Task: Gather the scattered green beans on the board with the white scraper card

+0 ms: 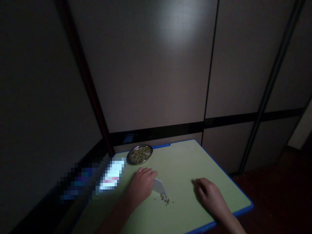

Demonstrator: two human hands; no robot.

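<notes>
My left hand (143, 183) is closed on a thin white flat card (159, 186), whose lower edge slants down to the tabletop. At that edge lies a small scattered heap of dark and pale seeds or grains (165, 198). My right hand (209, 194) rests on the right part of the table, its fingers curled in loosely and nothing visible in them. Beyond my left hand, near the back edge, stands a round metal dish (140, 154) with a layer of greenish grains in it.
The light green table (185, 162) has a blue rim. A bright, pixelated phone-like screen (113, 175) is at its left side. Dark cabinet panels (151, 81) rise right behind the table and along the left. Reddish-brown floor (275, 182) shows at the right. The room is dim.
</notes>
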